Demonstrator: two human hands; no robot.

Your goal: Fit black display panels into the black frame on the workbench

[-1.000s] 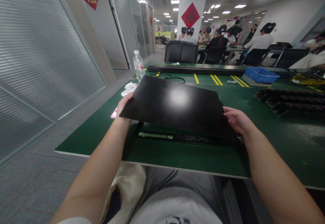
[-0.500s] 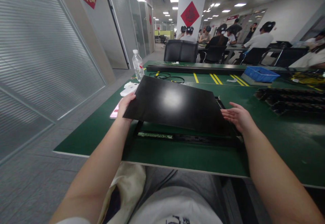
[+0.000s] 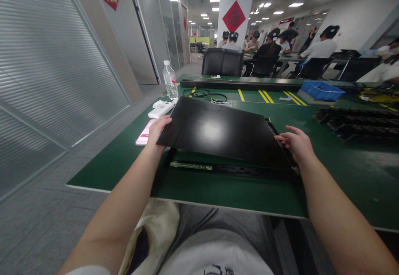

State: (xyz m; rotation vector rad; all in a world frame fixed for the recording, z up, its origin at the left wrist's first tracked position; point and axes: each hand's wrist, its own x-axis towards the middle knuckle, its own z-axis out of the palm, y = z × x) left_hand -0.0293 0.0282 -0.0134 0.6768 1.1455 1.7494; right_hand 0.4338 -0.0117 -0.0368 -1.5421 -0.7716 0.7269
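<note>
Holding a black panel [image 3: 218,131] by its left end in the left hand [image 3: 158,131], with the thumb over the top face and the other fingers tucked beneath. Have the right hand [image 3: 297,144] at the panel's right edge, with fingertips against or just beside it, loosely bent, and one finger raised apart from the rest. Cannot tell whether pinching the panel there, merely touching it, or touching the frame [image 3: 243,171] below. Holding the panel tilted above the frame, higher at the left and lower at the right, over the near part of the green table [image 3: 124,171]. Can see a circuit strip [image 3: 190,166] at the frame's near bar, toward the left. Just beside the left hand, can see a phone [image 3: 144,133] lying flat with its screen lit; beyond it, a white object [image 3: 161,109], and farther back an upright bottle [image 3: 170,80]. Behind the panel, can see a looped cable [image 3: 199,94] and long black bars [image 3: 243,84]; to the right, a blue bin [image 3: 321,91] and a row of dark parts [image 3: 358,125], too dim to identify.
</note>
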